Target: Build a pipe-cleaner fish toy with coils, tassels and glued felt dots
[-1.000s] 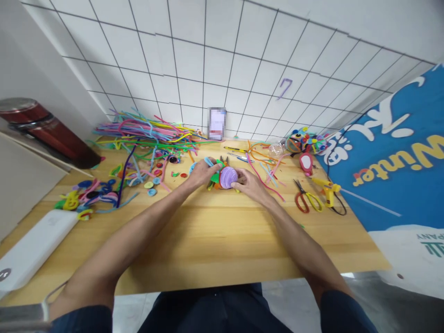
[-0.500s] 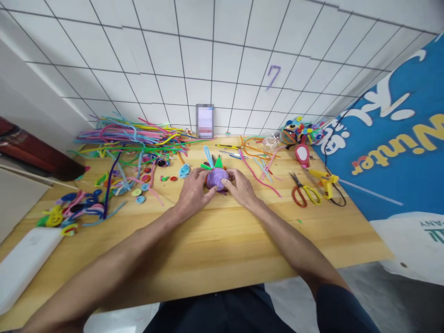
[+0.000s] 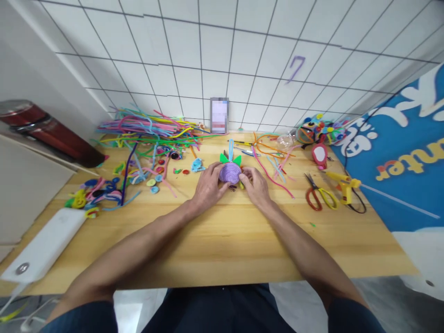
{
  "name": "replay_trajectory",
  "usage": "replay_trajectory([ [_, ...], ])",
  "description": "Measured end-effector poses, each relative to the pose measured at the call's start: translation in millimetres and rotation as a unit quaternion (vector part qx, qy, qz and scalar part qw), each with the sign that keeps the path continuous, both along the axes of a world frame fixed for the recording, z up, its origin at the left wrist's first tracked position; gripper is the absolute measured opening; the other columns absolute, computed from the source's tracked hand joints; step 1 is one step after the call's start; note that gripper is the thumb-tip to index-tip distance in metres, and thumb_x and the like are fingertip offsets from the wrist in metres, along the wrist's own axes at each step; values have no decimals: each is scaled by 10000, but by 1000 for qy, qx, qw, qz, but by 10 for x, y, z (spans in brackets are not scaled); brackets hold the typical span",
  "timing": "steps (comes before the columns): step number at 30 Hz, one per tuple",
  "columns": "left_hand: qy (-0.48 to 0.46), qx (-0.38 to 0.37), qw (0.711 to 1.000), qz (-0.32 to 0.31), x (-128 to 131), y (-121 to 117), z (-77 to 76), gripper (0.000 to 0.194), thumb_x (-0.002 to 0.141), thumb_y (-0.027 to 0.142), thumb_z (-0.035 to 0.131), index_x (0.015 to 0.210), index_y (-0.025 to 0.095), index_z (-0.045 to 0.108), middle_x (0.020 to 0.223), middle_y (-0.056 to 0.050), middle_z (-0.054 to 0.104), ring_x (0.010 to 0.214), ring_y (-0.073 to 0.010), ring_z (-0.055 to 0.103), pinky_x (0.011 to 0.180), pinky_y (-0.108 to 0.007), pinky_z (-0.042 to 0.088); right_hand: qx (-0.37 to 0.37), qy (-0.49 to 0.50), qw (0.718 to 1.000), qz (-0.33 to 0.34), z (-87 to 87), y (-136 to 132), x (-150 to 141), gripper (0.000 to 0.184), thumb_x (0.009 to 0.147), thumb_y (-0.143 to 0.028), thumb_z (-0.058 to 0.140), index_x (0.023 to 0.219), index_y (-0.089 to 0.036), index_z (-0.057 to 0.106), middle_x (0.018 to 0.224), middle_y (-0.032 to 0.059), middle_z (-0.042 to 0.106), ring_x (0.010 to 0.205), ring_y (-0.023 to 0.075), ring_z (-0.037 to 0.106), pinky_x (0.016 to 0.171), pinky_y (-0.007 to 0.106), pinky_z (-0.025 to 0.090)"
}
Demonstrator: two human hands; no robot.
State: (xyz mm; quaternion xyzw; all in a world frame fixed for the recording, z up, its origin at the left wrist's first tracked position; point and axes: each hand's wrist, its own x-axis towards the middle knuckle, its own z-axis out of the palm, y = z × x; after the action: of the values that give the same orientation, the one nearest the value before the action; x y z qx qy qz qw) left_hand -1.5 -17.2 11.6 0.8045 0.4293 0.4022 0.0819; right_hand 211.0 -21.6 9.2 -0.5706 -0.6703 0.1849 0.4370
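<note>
Between my hands, a little above the wooden table, is a round purple coiled pipe-cleaner ornament. Two green pointed leaves and a light-blue loop stick up from its top. My left hand is closed on its left side, thumb along the lower edge. At the right edge, the fingers of my right hand are curled and pinch the ornament's rim. Small dark and yellowish bits show under it, too small to make out.
Pipe cleaners pile up at back left, with buttons in front. Scissors and a yellow glue gun lie right. A phone leans on the wall. A white power bank and red thermos are left.
The view has swung left, so everything sits further right. The purple ornament now stands more upright, its leaves showing plainly. My right fingers have moved from its front to its right edge.
</note>
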Motion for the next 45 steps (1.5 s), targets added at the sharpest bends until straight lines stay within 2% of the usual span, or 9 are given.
replay_trajectory([
  [4,-40,38,998,-1,-16,-142,156,540,949,301,707,1429,174,497,1414,-192,589,1345,-331,574,1104,-518,504,64,18,997,-26,152,-82,-13,205,971,-421,577,884,-236,585,815,11,663,769,193,616,756,344,504],
  [7,-79,54,993,-75,20,-305,357,461,977,285,686,1401,201,527,1388,-163,619,1316,-288,590,1096,-484,506,107,21,993,42,358,-262,-117,194,1010,-325,523,843,-236,567,810,3,632,773,171,600,757,322,490],
  [10,-158,2,978,-137,82,-448,515,283,1005,235,643,1284,211,601,1224,-104,685,1134,-214,655,940,-362,560,87,74,985,128,527,-476,-262,162,1037,-288,509,921,-230,604,886,10,663,838,160,638,789,303,512],
  [13,-242,-102,955,-142,125,-535,574,154,1004,243,641,1151,197,647,1036,-52,688,893,-151,648,790,-282,540,29,143,978,149,592,-642,-331,132,1036,-294,535,1007,-229,645,940,15,702,870,157,667,796,295,535],
  [17,-312,-266,904,-123,147,-597,556,113,973,284,645,993,173,653,861,-11,648,747,-121,590,704,-247,493,-9,191,976,104,570,-716,-279,114,1000,-286,603,1035,-227,695,944,14,736,825,152,667,750,285,540],
  [20,-331,-345,871,-108,181,-626,546,161,930,330,666,892,173,665,746,21,607,647,-100,509,627,-228,434,28,153,983,92,545,-706,-230,108,992,-239,617,999,-230,724,909,12,733,798,148,658,706,280,528],
  [27,-359,-422,828,-91,218,-632,536,214,817,378,708,779,170,675,650,42,582,550,-80,415,567,-232,380,197,-44,972,117,396,-704,-176,229,963,-88,596,1050,-237,746,930,54,744,865,185,697,760,325,572],
  [34,-350,-472,807,-63,155,-614,371,149,724,310,660,672,171,658,588,42,570,519,-73,390,520,-223,326,264,-140,943,147,267,-709,-182,270,922,-18,582,1078,-193,717,897,73,758,800,194,687,729,336,566],
  [45,-389,-469,789,-78,169,-671,396,224,780,374,714,738,174,624,583,52,506,514,-70,378,497,-206,319,95,30,990,104,292,-768,-214,168,965,-174,632,997,-256,776,882,27,766,793,172,707,721,331,573],
])
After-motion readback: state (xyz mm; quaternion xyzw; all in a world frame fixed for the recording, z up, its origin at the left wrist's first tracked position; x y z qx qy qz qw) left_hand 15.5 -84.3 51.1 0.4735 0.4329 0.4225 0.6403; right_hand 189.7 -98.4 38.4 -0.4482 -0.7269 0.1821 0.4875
